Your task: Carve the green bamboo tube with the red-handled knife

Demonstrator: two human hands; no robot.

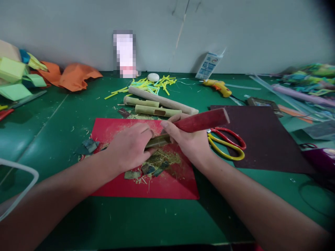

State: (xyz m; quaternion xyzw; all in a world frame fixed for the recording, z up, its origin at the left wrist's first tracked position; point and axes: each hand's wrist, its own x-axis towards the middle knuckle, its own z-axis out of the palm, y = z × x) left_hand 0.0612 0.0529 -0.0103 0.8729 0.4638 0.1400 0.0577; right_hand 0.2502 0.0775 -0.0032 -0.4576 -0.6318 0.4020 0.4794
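My left hand (131, 144) is closed around a green bamboo piece (158, 141) and holds it low over a red sheet (115, 184). My right hand (187, 139) grips a tool with a thick reddish wooden handle (202, 120), which slants up to the right. My fingers hide most of the tool's working end, so its kind cannot be made out; it meets the bamboo near my right fingers. Bamboo shavings (167, 158) and dark green peelings (148, 169) lie on the sheet beneath my hands.
Two notched bamboo tubes (158, 111) and a pale wooden rod (162, 100) lie beyond the sheet, before cut yellow straws (167, 83). To the right are scissors (227, 143), a dark brown sheet (269, 146) and a yellow glue gun (218, 87). A phone (125, 52) leans against the wall.
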